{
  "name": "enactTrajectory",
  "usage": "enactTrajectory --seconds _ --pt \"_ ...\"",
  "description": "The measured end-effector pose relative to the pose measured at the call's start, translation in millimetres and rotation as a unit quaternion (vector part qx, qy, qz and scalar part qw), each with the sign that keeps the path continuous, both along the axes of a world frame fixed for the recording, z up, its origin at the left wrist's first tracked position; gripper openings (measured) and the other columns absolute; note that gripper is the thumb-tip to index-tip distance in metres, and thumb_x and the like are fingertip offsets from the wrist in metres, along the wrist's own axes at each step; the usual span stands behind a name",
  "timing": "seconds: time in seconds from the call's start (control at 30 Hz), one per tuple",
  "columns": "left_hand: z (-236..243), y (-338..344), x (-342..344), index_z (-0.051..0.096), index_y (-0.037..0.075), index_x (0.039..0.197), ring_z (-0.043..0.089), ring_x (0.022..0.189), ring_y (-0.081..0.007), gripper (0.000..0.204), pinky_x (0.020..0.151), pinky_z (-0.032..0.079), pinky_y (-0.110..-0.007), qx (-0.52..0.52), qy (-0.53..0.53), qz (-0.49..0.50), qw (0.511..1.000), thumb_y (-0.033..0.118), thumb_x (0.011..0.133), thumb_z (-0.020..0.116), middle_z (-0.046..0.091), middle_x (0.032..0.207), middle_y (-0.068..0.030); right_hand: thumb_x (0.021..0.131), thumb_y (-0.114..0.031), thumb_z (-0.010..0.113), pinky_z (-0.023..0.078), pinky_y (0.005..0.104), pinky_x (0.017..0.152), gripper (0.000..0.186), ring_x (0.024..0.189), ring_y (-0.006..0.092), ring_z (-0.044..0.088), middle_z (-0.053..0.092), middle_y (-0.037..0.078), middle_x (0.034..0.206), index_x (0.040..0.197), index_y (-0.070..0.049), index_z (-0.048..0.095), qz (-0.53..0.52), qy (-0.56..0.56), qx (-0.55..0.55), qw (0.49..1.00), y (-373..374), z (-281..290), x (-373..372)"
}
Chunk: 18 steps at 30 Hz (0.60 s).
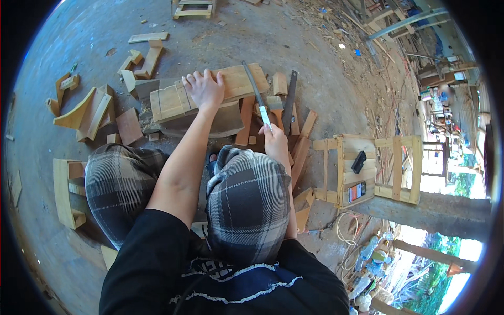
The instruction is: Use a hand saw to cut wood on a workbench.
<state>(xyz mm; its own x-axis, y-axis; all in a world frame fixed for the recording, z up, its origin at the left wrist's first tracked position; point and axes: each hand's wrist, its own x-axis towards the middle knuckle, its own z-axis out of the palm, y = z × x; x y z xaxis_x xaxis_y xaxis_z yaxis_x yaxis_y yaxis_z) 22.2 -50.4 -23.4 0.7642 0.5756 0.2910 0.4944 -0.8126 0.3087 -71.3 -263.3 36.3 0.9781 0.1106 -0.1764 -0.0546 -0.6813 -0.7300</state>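
Observation:
My left hand (203, 90) lies on a pale wooden board (173, 102), its fingers spread and pressing on the top. Dark lines cross the board, which rests on a curved grey-brown wooden block (220, 121). In my right hand (275, 143) is a long narrow metal blade (254, 84); whether it is a saw or a file I cannot tell. The blade points away from me and crosses the board's right end. Just right of the blade lies a wide brush (274, 105) with an orange handle. A dark saw-like blade (291, 97) lies farther right.
Wood offcuts (149, 58) and a curved yellowish piece (79, 113) lie on the floor at left. Right of me stands a wooden stool (359, 170) bearing a phone (357, 192) and a black object (359, 162). A coiled cable (346, 236) lies below it.

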Motion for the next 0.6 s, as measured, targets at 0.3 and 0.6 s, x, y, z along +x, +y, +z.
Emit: enactTrajectory --seconds 0.3,0.6 --pt "-1.0 0.8 -0.1 0.066 0.010 0.109 0.043 0.122 -0.0347 0.043 0.113 0.016 -0.049 -0.038 -0.032 -0.020 0.999 0.045 0.090 0.049 0.059 0.116 -0.0151 0.089 -0.022 0.050 0.051 0.0482 0.074 0.030 0.084 0.0406 0.065 0.066 0.025 0.090 0.094 0.001 0.067 0.147 0.037 -0.310 0.939 30.9 114.6 78.8" --pt "57.7 -14.4 17.6 0.054 -0.001 0.123 0.031 0.134 -0.0400 0.055 0.112 0.019 -0.051 -0.386 -0.177 0.082 0.902 0.038 0.086 0.057 0.047 0.131 -0.0252 0.080 -0.017 0.054 0.050 0.0403 0.064 0.024 0.073 0.0278 0.066 0.069 0.018 0.082 0.080 -0.001 0.072 0.166 0.089 -0.387 0.903 89.6 185.5 118.3"
